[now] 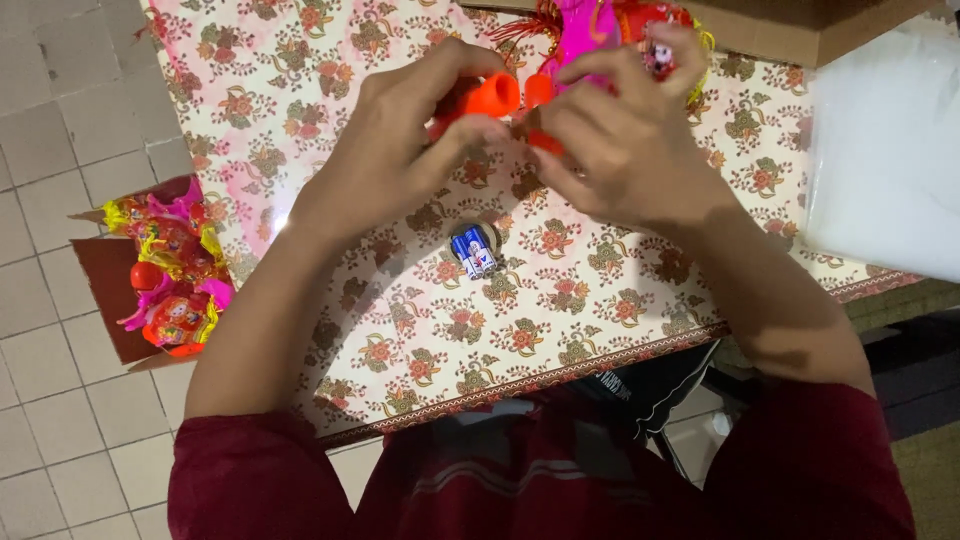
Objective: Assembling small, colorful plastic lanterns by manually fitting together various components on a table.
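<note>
orange plastic toy (492, 97) pinched between left hand (400, 150), right hand (620, 140)

Soft, even light falls from above on my table; the floral tablecloth (560, 300) looks washed out at the far left. My arms throw faint shadows toward me. The white plastic sheet (885, 150) at right glares. My fingers blur slightly; the picture is grainy.

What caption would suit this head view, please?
Both hands, left hand and right hand, grip an orange plastic toy above two batteries.
</note>
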